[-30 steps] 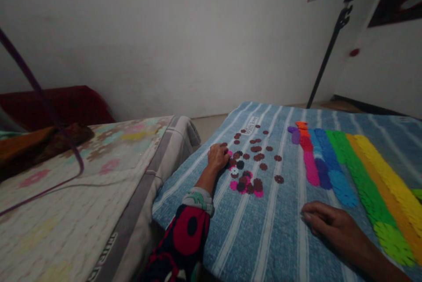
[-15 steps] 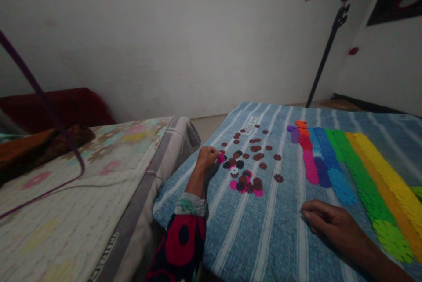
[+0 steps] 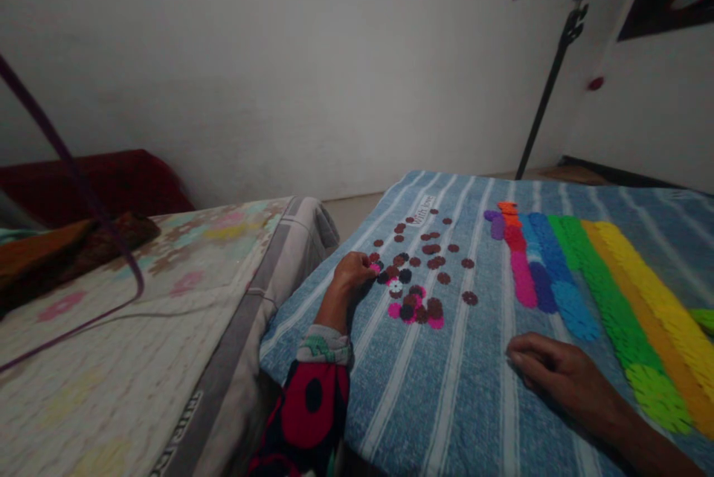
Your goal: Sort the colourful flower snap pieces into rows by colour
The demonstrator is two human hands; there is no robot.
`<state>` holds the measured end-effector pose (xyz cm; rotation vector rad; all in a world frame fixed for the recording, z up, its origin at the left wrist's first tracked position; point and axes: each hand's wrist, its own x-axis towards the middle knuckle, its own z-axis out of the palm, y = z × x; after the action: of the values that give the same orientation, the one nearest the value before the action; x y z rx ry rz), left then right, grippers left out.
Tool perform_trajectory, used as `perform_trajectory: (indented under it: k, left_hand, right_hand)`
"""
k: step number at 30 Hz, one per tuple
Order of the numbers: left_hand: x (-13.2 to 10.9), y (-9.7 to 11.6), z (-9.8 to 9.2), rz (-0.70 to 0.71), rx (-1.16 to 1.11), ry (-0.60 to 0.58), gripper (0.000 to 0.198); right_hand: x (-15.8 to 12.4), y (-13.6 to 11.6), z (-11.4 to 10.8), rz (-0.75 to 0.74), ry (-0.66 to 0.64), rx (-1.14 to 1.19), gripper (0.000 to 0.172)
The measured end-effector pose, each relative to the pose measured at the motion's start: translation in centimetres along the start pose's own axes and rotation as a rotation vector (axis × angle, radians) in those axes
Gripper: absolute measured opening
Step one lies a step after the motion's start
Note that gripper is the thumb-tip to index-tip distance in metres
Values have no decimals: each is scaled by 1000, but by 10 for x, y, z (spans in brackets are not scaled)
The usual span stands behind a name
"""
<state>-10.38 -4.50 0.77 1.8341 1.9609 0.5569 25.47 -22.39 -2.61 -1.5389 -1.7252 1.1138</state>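
My left hand [image 3: 352,273], in a sleeve with red and black dots, rests at the left edge of a scatter of small flower-shaped discs [image 3: 416,276], brown, black, pink and white, on a blue striped towel [image 3: 446,388]. Its fingertips are pinched on a pink disc [image 3: 374,267]. My right hand [image 3: 555,374] lies palm down on the towel at the near right, fingers curled under, with nothing visible in it. Just beyond it, rows of joined discs form coloured bands [image 3: 585,276] of pink, purple, blue, green, orange and yellow.
A mattress with a faded flower print [image 3: 139,313] lies to the left, with a purple cord [image 3: 83,187] across it and dark red cloth [image 3: 100,179] behind. A black stand [image 3: 550,86] holding a light bar rises at the back right. A white wall stands behind.
My left hand has drawn back a little from among the discs and now pinches a pink one. My right hand has hardly moved.
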Motion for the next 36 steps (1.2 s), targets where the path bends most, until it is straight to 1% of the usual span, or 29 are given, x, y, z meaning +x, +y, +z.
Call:
perform_trajectory:
  k: [3, 7, 9, 11, 13, 15, 17, 18, 21, 22, 24, 25, 26, 28, 29, 31, 33, 36]
  left_hand:
    - [1, -3, 4, -7, -77, 31, 15]
    - [-1, -4, 6, -47, -293, 38, 20]
    - [-5, -2, 5, -34, -434, -23, 22]
    - [-8, 2, 4, 22, -543, -117, 24]
    - [-11, 8, 6, 84, -578, -200, 26]
    - [-12, 12, 10, 116, -549, -231, 27]
    - [-9, 16, 16, 115, -466, -192, 24]
    - [-6, 16, 18, 113, -405, -140, 22]
    - [2, 16, 23, 125, -217, 68, 16]
    - [4, 16, 23, 136, -190, 122, 15]
    - [4, 15, 22, 154, -241, 165, 15]
    - [3, 14, 21, 160, -309, 153, 16]
    - [2, 13, 20, 164, -390, 115, 18]
    - [-2, 12, 19, 169, -526, -24, 23]
    - [-4, 11, 19, 169, -560, -105, 25]
    - [-5, 9, 21, 169, -555, -223, 28]
    - [-4, 6, 22, 180, -493, -252, 29]
    - [-1, 3, 23, 223, -385, -242, 28]
  right_hand:
    - [0, 1, 0, 5, -5, 15, 31]
    - [1, -1, 0, -9, -2, 25, 31]
    - [0, -2, 0, -7, 5, 24, 30]
    - [0, -3, 0, 3, 10, 24, 29]
    - [0, -3, 0, 8, 13, 24, 29]
    - [0, -3, 0, 4, 13, 16, 29]
    - [0, -2, 0, 1, 20, 11, 29]
    - [0, -1, 0, 1, 25, 11, 29]
    - [1, 0, 0, -3, 39, 4, 29]
    - [1, 1, 0, -6, 36, -4, 29]
    - [1, 3, 0, -8, 29, -22, 30]
    - [1, 4, 0, -6, 26, -31, 30]
    - [1, 4, 0, -5, 25, -37, 30]
    - [1, 5, 0, -6, 21, -41, 29]
    - [1, 5, 0, -7, 19, -40, 30]
    - [1, 5, 0, -8, 14, -36, 30]
    - [1, 3, 0, -3, 11, -41, 29]
    - [1, 0, 0, 6, 2, -41, 29]
